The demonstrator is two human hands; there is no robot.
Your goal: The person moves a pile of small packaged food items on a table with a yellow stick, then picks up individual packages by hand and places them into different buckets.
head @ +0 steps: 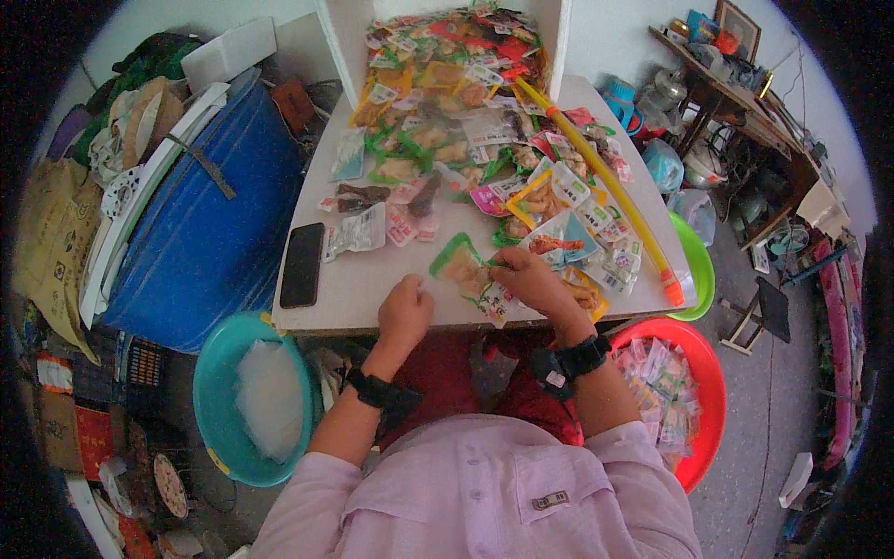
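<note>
My right hand (527,281) pinches the right edge of a green-edged clear food packet (461,269) above the table's near part. Pale food shows through its plastic. Just left of this packet, my left hand (405,307) is curled with thumb against fingers, and I see nothing in it. Beneath and beside my right hand lie a yellow-edged packet (581,295) and a blue-and-white packet with a drumstick-like piece (557,243). A silvery white packet (355,233) and pink-and-white packets (412,222) lie beyond my left hand. Both wrists carry black straps with devices.
Many mixed packets (447,133) spill from a white open-fronted box onto the table (349,300). A yellow tube (601,168) slants along the right, a phone (302,265) lies left. Below stand a teal basin (209,419) with clear bags and a red basin (712,419) with packets. A blue barrel (202,223) stands left.
</note>
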